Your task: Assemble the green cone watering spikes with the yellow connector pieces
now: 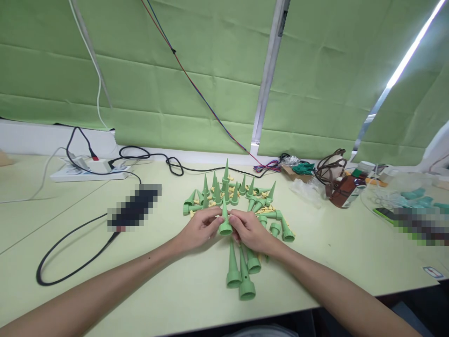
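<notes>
A green plastic watering spike is held upright, tip up, over the middle of the table. My left hand pinches it from the left side. My right hand has its fingers closed against the spike's right side; whether they also hold a small part is hidden. Just beyond the hands is a cluster of similar green spikes, some standing, some lying, with small yellow plastic pieces scattered among them. Nearer to me, below the right hand, a few more spikes lie with their wide ends towards me.
To the left lies a pixelated dark device with a black cable, near a white power strip. At the back right are a brown bottle, coiled brown cords and clear plastic bags. A green-edged phone-like object lies far right.
</notes>
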A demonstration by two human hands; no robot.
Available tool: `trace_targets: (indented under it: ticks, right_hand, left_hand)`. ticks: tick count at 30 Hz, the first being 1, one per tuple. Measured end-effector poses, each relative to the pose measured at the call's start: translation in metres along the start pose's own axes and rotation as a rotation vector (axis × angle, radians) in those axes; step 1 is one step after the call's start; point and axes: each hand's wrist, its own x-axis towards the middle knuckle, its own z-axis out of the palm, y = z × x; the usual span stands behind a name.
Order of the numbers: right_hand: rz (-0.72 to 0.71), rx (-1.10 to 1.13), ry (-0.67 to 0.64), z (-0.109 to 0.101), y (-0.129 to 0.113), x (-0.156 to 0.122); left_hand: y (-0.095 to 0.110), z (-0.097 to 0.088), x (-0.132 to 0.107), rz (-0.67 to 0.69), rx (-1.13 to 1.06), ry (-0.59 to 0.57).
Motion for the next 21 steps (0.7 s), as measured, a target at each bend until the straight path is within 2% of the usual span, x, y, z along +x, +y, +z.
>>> trace_targets:
  ticks: [6,11,21]
  right_hand:
    - [0.031,-0.097,-0.006,-0.0011,0.0009,0.0012]
    - [-0.007,-0.227,0.028,-0.0020,0.0034,0.0029]
    - [-0.002,-0.296,0.062,-0.0001,0.0097,0.0036]
  left_hand:
    - [0.0029,0.0002,-0.0015,0.000,0.000,0.032]
    - [0.0019,0.0012,-0.0020,0.036,0.061,0.080]
    - [-0.0023,0.0061,-0.0068,0.205,0.215,0.162]
